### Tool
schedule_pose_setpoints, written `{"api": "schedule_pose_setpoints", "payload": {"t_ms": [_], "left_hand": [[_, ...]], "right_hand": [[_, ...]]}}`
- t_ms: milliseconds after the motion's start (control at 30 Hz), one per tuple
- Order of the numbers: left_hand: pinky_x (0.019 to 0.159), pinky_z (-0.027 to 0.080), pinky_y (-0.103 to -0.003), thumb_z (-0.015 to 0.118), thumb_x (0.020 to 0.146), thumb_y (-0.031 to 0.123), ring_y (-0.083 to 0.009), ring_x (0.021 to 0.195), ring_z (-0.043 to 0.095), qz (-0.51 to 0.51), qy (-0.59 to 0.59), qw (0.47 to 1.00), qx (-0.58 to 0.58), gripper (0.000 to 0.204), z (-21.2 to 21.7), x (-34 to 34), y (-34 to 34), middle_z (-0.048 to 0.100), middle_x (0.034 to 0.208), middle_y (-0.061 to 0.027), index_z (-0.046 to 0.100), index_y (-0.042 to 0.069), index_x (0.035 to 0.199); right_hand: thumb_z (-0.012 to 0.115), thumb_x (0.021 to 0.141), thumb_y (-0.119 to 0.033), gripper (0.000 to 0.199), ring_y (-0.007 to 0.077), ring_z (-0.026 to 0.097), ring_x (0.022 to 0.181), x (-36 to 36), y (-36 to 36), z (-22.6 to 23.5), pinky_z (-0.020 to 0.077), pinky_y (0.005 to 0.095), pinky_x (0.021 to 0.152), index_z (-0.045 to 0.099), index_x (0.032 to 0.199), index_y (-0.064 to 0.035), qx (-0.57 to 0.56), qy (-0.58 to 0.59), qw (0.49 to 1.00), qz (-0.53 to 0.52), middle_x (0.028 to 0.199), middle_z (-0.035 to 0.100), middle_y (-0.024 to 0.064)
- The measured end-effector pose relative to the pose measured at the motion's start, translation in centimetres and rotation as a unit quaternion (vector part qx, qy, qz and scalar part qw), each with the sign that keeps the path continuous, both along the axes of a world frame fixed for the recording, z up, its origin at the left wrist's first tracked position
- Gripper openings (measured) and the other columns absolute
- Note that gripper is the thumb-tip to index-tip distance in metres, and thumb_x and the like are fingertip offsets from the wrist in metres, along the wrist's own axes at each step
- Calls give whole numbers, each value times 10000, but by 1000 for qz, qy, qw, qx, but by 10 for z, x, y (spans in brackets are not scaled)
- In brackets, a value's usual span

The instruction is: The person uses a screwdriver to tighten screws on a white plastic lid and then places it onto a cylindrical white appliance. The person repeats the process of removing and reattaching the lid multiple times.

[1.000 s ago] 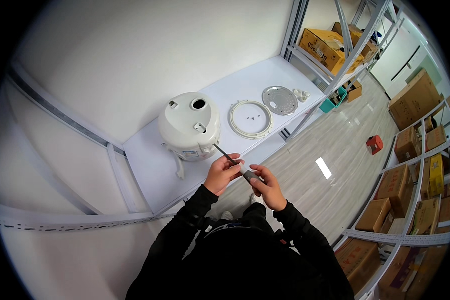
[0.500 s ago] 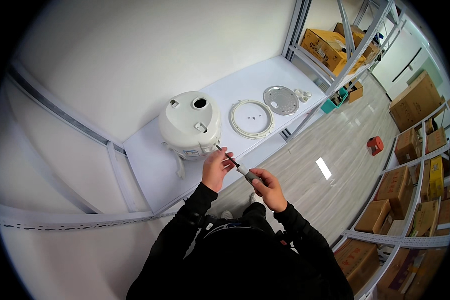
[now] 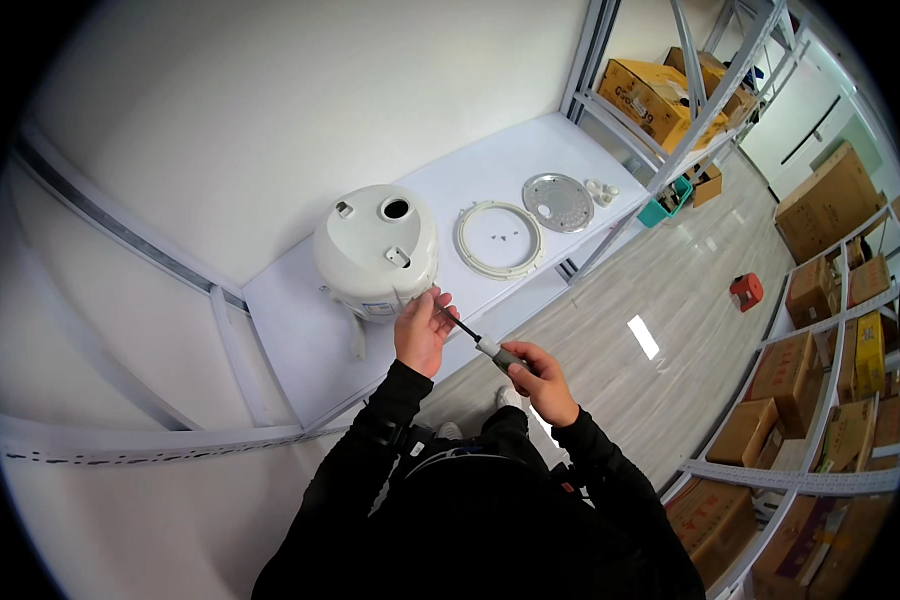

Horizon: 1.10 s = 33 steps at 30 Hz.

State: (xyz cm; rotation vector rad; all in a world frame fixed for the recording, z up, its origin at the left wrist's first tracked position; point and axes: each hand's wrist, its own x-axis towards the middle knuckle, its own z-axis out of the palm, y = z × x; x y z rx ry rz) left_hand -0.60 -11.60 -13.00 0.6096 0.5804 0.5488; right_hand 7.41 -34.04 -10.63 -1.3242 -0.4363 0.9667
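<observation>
A screwdriver (image 3: 488, 346) with a grey handle, a pale collar and a dark shaft is gripped in my right hand (image 3: 542, 382). Its shaft slants up and left to the front side of a white, rounded appliance body (image 3: 370, 240), which looks like a rice cooker. My left hand (image 3: 422, 335) is at that same lower edge, thumb and forefinger pinched close to the shaft's tip; whatever they pinch is hidden. Round and square openings show on the body's top. To its right lie a white ring (image 3: 462, 245) with a few small screws (image 3: 503, 238) inside it, and a perforated metal disc (image 3: 558, 203).
Small white parts (image 3: 602, 192) sit at the right end of the white table (image 3: 320, 375). Metal shelf posts (image 3: 710, 120) rise past that end, with a teal bin (image 3: 660, 210) below. A red object (image 3: 746, 291) is on the floor; boxed shelves (image 3: 790, 380) line the right.
My left hand has shifted slightly left, its fingers closer against the appliance's side. The screwdriver stays in my right hand at much the same slant. The whole view has moved a little.
</observation>
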Motion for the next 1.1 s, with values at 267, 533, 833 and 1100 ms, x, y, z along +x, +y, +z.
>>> {"api": "schedule_pose_setpoints", "payload": {"t_ms": [267, 533, 833, 1100], "left_hand": [[788, 553, -333, 624, 1016, 179, -164, 883, 648, 4, 76, 991, 107, 250, -24, -25, 6, 687, 1034, -78, 692, -22, 1147], [707, 552, -291, 717, 931, 131, -172, 721, 682, 142, 322, 807, 474, 163, -53, -84, 18, 738, 878, -95, 709, 8, 1038], [708, 513, -453, 754, 864, 191, -291, 793, 650, 199, 535, 602, 559, 72, -73, -165, 45, 682, 863, -48, 733, 129, 894], [738, 499, -458, 740, 849, 158, -315, 835, 650, 189, 554, 598, 548, 66, -99, -182, 56, 697, 889, -61, 739, 140, 913]], "right_hand": [[620, 920, -65, 304, 57, 507, 739, 44, -9, 17, 396, 208, 638, 670, 1213, 3, 11, -198, 980, -1, 906, 641, -11], [616, 899, -9, 340, 88, 558, 838, 68, 17, 45, 441, 240, 722, 667, 1234, 6, 72, -172, 980, 64, 1038, 663, 28], [615, 924, -95, 407, 76, 504, 757, 40, 76, 39, 412, 233, 666, 605, 1316, 15, 98, -165, 973, 127, 1013, 636, 18], [616, 954, -79, 382, 71, 491, 752, 29, 98, 44, 418, 230, 676, 594, 1319, 30, 135, -132, 971, 147, 960, 620, 11]]}}
